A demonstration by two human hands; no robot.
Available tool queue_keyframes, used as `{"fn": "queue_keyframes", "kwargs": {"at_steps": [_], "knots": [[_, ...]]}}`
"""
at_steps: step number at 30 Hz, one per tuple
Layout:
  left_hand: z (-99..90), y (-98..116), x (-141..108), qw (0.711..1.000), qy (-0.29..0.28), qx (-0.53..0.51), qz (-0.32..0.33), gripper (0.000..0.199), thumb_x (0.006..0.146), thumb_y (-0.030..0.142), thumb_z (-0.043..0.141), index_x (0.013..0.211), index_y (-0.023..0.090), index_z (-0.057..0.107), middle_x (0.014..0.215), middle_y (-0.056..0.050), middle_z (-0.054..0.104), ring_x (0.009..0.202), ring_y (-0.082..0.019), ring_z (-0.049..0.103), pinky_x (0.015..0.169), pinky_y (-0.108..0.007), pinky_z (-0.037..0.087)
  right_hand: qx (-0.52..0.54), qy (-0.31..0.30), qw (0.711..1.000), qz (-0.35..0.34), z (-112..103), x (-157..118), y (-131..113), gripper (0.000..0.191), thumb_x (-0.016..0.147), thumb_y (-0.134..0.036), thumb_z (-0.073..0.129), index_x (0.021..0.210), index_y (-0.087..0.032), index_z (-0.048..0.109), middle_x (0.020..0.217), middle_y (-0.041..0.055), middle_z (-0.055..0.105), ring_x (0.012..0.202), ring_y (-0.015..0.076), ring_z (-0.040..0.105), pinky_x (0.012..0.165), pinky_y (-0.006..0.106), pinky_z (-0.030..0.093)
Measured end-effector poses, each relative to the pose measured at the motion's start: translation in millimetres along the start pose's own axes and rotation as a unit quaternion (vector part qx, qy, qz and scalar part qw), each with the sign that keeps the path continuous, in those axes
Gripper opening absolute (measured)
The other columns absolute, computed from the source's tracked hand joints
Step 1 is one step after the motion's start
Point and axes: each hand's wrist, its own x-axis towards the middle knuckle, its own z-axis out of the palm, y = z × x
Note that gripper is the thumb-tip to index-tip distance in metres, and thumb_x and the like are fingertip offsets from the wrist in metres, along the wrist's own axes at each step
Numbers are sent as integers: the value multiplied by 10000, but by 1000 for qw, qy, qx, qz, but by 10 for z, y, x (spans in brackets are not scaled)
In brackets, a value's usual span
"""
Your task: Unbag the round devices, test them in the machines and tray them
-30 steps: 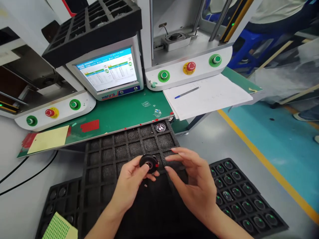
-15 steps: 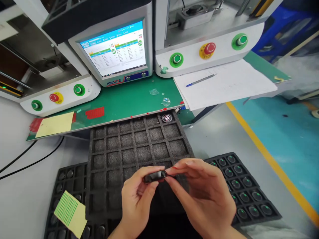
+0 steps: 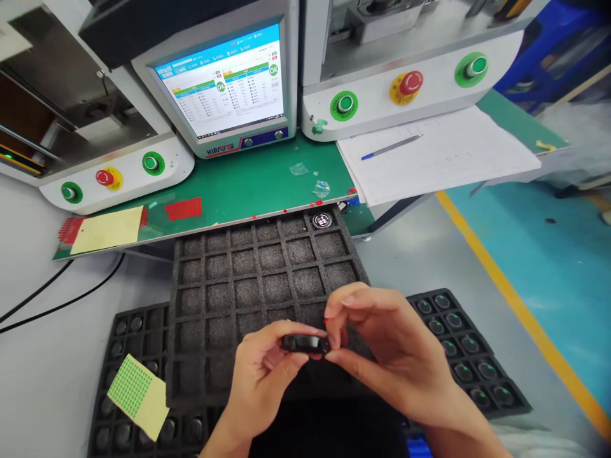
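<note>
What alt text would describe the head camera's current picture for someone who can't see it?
A person's left hand grips a small black device over a gridded foam tray, the right hand at its right end. Behind, a green bench holds a lit screen, with papers and a pen to the right.

The left hand (image 3: 267, 375) and right hand (image 3: 391, 353) are bare, as are both forearms (image 3: 230, 436). Black clothing (image 3: 334, 426) shows at six o'clock.

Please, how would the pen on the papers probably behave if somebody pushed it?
The pen looks slim and straight, so probably light and stiff. It might roll or slide easily, since nothing visible holds it on the papers.
</note>
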Motion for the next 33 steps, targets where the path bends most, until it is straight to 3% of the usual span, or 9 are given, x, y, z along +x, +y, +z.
{"fn": "queue_keyframes", "kwargs": {"at_steps": [4,9,14,17,22,27,33], "knots": [[12,-10,-13,999,29,25,1,156,856,348,696,932,254,796,888,-65,793,778,-211,739,690,-271,596,-22,38,998,-55,46,-25,24,609,820,57,595,1279,-330,488,1014,22,608,791,126,632,674,276,588],[23,-15,1,998,45,34,23,150,870,326,680,954,264,788,931,-60,793,804,-209,743,743,-281,596,-52,136,986,-80,178,-55,61,670,767,90,655,1288,-304,508,1076,17,645,871,131,700,908,338,582],[7,-47,8,997,55,45,43,137,863,282,690,957,285,789,928,-39,795,781,-190,742,699,-246,592,-64,190,976,-79,251,-64,76,619,743,84,697,1234,-264,555,982,-8,666,747,100,723,818,233,604],[-5,-67,5,996,69,49,40,125,850,297,705,935,280,794,909,-40,796,763,-193,742,682,-247,597,-98,172,975,-98,222,-52,65,599,760,72,684,1236,-265,547,928,-5,669,734,117,706,789,272,616],[39,-68,-13,996,79,40,22,127,843,321,709,928,280,795,891,-36,797,748,-200,742,687,-265,606,-184,88,966,-158,144,-22,-1,577,778,102,587,1208,-278,521,951,32,633,849,158,675,728,298,631],[185,-84,-76,979,198,28,36,157,806,418,736,867,286,795,843,-25,793,770,-216,741,732,-293,606,-231,68,958,-155,148,-4,-40,451,774,101,508,1003,-286,513,972,29,587,775,140,664,649,270,626],[313,-190,-184,959,259,68,97,125,864,374,682,934,329,775,917,8,795,832,-189,745,808,-271,591,-208,74,965,-144,254,11,-9,425,763,113,484,949,-269,490,1007,32,556,768,126,652,640,261,610]]}}
